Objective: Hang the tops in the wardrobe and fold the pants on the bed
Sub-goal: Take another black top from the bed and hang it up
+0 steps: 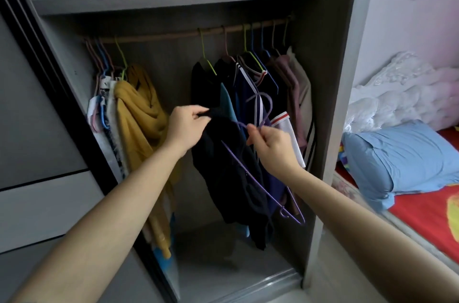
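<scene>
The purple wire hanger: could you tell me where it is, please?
Head view, centre: the purple wire hanger is pinched by the right hand, against the black top.

The black top (228, 166) is soft matt cloth; the purple hanger (250, 176) looks smooth and thin; the wardrobe (332, 79) shows matt grey wood grain.

A single wide-angle view from the person's head looks forward and down into the open wardrobe (332, 79) from nearby. The bed (422, 213), apparently just beside it, shows at the right edge.
</scene>
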{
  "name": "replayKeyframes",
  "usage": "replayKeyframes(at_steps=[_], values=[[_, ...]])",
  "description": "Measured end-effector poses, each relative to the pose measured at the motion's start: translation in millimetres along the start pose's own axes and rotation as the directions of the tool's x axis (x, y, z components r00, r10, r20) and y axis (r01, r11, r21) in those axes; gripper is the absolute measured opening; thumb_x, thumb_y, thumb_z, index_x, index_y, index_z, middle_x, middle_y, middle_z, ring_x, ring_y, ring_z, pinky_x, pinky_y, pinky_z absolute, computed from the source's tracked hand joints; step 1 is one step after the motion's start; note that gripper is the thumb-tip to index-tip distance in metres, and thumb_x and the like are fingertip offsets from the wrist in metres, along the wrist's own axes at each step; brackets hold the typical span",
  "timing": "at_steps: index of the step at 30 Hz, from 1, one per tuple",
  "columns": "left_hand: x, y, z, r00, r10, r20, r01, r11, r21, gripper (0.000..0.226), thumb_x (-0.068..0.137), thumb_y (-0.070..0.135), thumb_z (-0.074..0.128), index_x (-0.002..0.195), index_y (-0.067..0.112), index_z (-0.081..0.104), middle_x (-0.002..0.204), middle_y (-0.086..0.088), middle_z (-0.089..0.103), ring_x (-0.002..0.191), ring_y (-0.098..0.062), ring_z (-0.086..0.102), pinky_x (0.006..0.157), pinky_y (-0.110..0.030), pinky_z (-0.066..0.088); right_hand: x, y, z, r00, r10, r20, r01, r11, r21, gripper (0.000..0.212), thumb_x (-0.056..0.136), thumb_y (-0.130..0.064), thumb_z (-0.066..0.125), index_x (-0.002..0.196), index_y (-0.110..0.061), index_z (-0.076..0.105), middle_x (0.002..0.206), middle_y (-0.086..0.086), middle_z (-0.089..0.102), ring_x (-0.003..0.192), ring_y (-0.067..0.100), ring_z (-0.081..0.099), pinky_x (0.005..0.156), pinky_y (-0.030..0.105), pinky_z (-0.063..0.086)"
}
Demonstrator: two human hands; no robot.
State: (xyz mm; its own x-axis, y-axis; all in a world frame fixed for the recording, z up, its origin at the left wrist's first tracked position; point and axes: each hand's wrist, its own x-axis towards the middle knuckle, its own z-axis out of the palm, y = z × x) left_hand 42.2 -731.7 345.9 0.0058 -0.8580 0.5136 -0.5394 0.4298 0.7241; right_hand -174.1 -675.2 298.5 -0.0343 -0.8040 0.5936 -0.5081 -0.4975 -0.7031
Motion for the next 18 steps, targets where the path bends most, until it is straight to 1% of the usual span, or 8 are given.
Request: replayKeyframes(at_steps=[2, 3, 4, 6, 9, 12, 15, 18], values=[[4.1, 10.8, -0.4, 1.0, 0.015, 0.014, -0.014, 0.997, -0.073, 0.019, 0.082, 0.02, 0.068, 0.086, 0.037, 0.076, 0.081, 0.013, 0.075, 0.071, -0.003, 0.071, 0.057, -0.018, 0.053, 4.0, 5.9, 3.1, 0.962, 0.133, 0.237, -0.09, 0.978, -0.186, 0.044, 0.103, -0.039, 0.048, 0.065, -0.024, 0.064, 0.056, -0.009, 0.058, 0.053, 0.006, 0.052, 0.063, 0.03, 0.045], [3.5, 14.0, 1.7, 0.999, 0.027, 0.033, -0.024, 0.996, -0.085, 0.019, 0.081, 0.022, 0.068, 0.083, 0.04, 0.075, 0.08, 0.014, 0.075, 0.069, -0.003, 0.07, 0.055, -0.017, 0.051, 8.0, 7.8, 2.6, 0.936, 0.194, 0.294, -0.13, 0.966, -0.222, 0.044, 0.103, -0.039, 0.047, 0.065, -0.025, 0.066, 0.056, -0.009, 0.057, 0.055, 0.006, 0.053, 0.066, 0.03, 0.043], [1.0, 14.9, 4.8, 0.998, 0.03, 0.052, -0.026, 0.995, -0.092, 0.018, 0.08, 0.024, 0.068, 0.082, 0.041, 0.075, 0.08, 0.015, 0.075, 0.07, -0.004, 0.071, 0.057, -0.02, 0.054, 12.7, 7.7, 0.5, 0.935, 0.202, 0.291, -0.144, 0.967, -0.208, 0.045, 0.103, -0.039, 0.047, 0.065, -0.024, 0.066, 0.051, -0.011, 0.054, 0.052, 0.004, 0.051, 0.064, 0.027, 0.04], [-4.3, 12.5, 11.2, 0.995, 0.039, 0.093, -0.032, 0.996, -0.078, 0.011, 0.078, 0.033, 0.069, 0.085, 0.038, 0.076, 0.08, 0.013, 0.075, 0.076, -0.007, 0.071, 0.068, -0.029, 0.059, 20.5, 0.2, -6.8, 0.983, 0.115, 0.14, -0.105, 0.991, -0.08, 0.047, 0.103, -0.04, 0.048, 0.064, -0.021, 0.066, 0.039, -0.012, 0.044, 0.04, 0.005, 0.044, 0.051, 0.018, 0.032], [-2.0, 11.7, 13.0, 0.986, 0.138, 0.092, -0.143, 0.988, 0.055, 0.006, 0.079, 0.04, 0.073, 0.084, 0.042, 0.071, 0.094, 0.015, 0.062, 0.095, -0.009, 0.062, 0.087, -0.027, 0.05, 20.6, -12.6, -11.3, 0.996, 0.06, -0.065, -0.047, 0.982, 0.185, 0.048, 0.104, -0.038, 0.048, 0.067, -0.012, 0.067, 0.036, -0.01, 0.033, 0.033, 0.006, 0.032, 0.041, 0.013, 0.024], [7.4, 24.7, 7.3, 0.961, 0.265, 0.079, -0.275, 0.948, 0.162, 0.007, 0.08, 0.04, 0.068, 0.087, 0.038, 0.067, 0.115, 0.012, 0.053, 0.118, -0.015, 0.045, 0.104, -0.03, 0.035, 18.4, -22.4, -15.2, 0.995, 0.1, -0.019, -0.088, 0.943, 0.322, 0.051, 0.105, -0.036, 0.046, 0.07, -0.006, 0.066, 0.04, -0.011, 0.031, 0.036, 0.004, 0.028, 0.044, 0.02, 0.027], [15.5, 33.5, -0.7, 0.934, 0.249, 0.255, -0.31, 0.922, 0.234, 0.023, 0.081, 0.05, 0.057, 0.091, 0.029, 0.061, 0.129, 0.008, 0.059, 0.132, -0.017, 0.042, 0.115, -0.046, 0.026, 20.3, -26.7, -26.5, 0.998, 0.035, 0.049, -0.048, 0.952, 0.302, 0.053, 0.105, -0.035, 0.044, 0.073, 0.0, 0.067, 0.042, -0.006, 0.032, 0.038, 0.005, 0.027, 0.047, 0.024, 0.029], [16.0, 30.7, -5.2, 0.921, 0.092, 0.378, -0.178, 0.964, 0.198, 0.048, 0.078, 0.08, 0.041, 0.091, 0.035, 0.052, 0.097, 0.016, 0.06, 0.109, -0.015, 0.051, 0.111, -0.052, 0.029, 19.9, -26.2, -38.5, 0.994, -0.015, 0.113, -0.015, 0.964, 0.264, 0.053, 0.105, -0.037, 0.044, 0.076, 0.0, 0.069, 0.047, 0.006, 0.032, 0.042, 0.012, 0.027, 0.047, 0.027, 0.025]])
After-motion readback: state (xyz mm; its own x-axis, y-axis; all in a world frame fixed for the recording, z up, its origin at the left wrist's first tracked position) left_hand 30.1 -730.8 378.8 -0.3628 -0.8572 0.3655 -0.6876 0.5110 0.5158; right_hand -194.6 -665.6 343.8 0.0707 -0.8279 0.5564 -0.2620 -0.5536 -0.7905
